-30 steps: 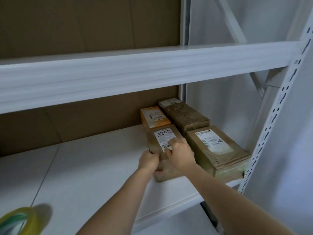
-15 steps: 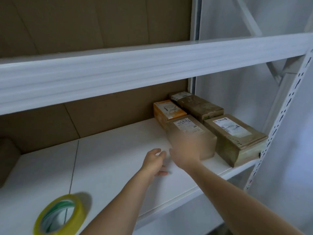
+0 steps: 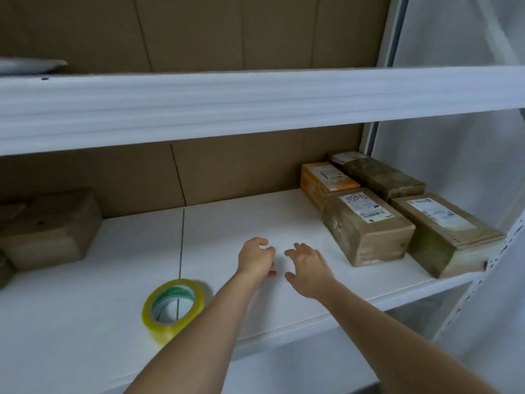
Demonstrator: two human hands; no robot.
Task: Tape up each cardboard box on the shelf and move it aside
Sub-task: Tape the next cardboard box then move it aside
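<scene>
left hand (image 3: 255,258) and right hand (image 3: 308,268) at frame centre, fingers loosely spread, holding nothing, over the white shelf (image 3: 85,322).

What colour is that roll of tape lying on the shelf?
The tape roll is yellowish and see-through, with a green-and-white core; the head view shows it.

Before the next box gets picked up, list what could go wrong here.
1. The brown cardboard box at the far right sits at the white shelf's front edge; a bump could tip it off.
2. The yellow roll of clear tape lies beside the left forearm, which could knock it off.
3. Both the left hand and right hand are empty.
</scene>
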